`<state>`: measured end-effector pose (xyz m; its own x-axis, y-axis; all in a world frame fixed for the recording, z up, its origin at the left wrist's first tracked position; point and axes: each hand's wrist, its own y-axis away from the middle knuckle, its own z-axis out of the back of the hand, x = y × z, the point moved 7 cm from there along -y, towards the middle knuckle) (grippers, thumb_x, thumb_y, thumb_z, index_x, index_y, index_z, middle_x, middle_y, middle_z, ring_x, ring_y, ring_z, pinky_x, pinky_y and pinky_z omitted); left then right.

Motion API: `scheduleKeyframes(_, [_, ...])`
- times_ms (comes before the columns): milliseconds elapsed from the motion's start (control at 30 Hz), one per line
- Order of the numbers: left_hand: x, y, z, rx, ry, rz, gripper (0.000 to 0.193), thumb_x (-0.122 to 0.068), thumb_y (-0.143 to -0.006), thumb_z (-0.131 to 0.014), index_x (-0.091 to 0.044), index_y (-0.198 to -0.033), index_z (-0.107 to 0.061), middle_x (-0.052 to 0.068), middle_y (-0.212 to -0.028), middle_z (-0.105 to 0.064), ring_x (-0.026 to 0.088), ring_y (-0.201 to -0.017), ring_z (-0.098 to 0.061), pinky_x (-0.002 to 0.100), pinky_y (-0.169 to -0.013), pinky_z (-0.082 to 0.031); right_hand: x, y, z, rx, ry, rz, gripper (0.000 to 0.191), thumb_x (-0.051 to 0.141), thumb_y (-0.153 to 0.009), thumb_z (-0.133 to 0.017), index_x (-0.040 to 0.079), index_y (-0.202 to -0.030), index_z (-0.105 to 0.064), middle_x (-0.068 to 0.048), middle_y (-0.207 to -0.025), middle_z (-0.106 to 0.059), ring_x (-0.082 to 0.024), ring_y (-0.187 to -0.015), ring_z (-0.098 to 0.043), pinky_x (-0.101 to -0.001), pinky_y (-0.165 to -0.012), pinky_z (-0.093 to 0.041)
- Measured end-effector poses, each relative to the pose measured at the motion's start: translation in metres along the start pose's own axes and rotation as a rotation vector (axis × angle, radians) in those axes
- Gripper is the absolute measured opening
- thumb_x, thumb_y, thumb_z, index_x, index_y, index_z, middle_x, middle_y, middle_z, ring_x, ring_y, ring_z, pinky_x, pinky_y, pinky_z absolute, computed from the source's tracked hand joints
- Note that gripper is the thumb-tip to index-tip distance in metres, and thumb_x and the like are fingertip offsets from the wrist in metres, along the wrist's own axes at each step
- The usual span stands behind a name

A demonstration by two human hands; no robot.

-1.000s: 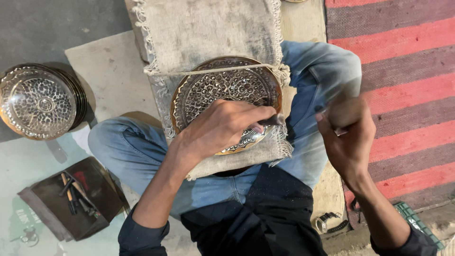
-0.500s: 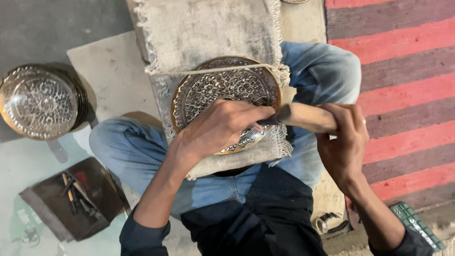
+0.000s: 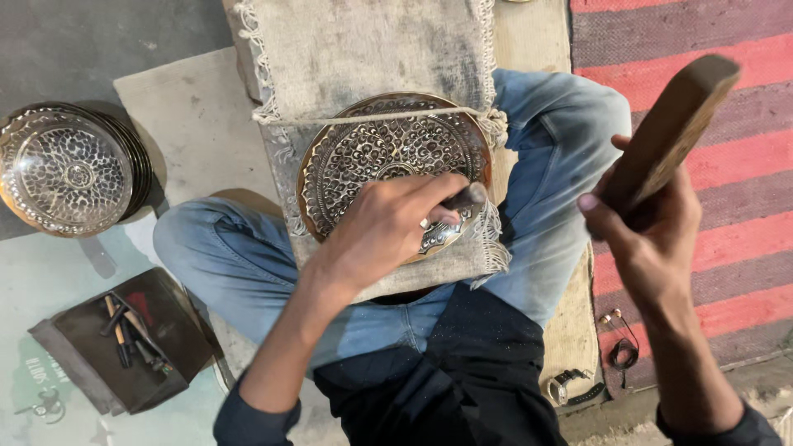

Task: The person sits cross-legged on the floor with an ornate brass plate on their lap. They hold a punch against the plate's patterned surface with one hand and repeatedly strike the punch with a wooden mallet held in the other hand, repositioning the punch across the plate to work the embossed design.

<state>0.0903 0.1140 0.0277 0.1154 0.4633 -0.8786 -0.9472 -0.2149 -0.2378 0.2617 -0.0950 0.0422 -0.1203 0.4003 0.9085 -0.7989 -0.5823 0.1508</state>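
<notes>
Two hands: both busy
Left hand (image 3: 388, 227): clenched round a small metal punch (image 3: 462, 198), tip on the engraved plate (image 3: 372, 149)
Right hand (image 3: 648, 235): gripping a wooden mallet (image 3: 673, 124), raised clear to the right
Plate: on grey cloth (image 3: 363, 49) across the lap
Floor left: stacked plates (image 3: 66, 169), tool pouch (image 3: 124, 339)

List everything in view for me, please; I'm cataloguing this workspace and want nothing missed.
engraved plate: one, brassy, on the cloth over the lap
punch tool: one, dark metal, tip on the plate
wooden mallet: one, brown, raised at right
fringed cloth: one, grey, under the plate
stacked plates: several, silvery, floor at left
tool tray: one, dark, lower left
striped rug: one, red and grey, right
left hand: grips the punch tool
right hand: grips the wooden mallet
</notes>
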Motion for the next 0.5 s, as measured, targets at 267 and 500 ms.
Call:
scheduleKeyframes(267, [-0.004, 0.013, 0.0, -0.209, -0.068, 0.021, 0.036, 0.013, -0.092, -0.064, 0.001, -0.125, -0.065, 0.014, -0.102, -0.077, 0.021, -0.092, -0.079, 0.03, -0.077, -0.067, 0.066, -0.016, -0.005, 0.069, 0.702, 0.625, 0.052, 0.001, -0.085, -0.087, -0.002, -0.13, -0.061, -0.019, -0.114, -0.064, -0.029, -0.099, -0.068, -0.0384, -0.084, -0.057])
scheduleKeyframes(500, [0.0, 0.014, 0.002, -0.206, -0.035, 0.082, 0.037, 0.015, -0.089, -0.064, 0.001, -0.123, -0.066, 0.014, -0.099, -0.077, 0.019, -0.094, -0.08, 0.03, -0.076, -0.066, 0.094, -0.025, -0.016, 0.066, 0.447, 0.544, 0.05, 0.002, -0.089, -0.082, 0.002, -0.133, -0.057, -0.015, -0.107, -0.064, -0.024, -0.094, -0.066, -0.0317, -0.082, -0.056])
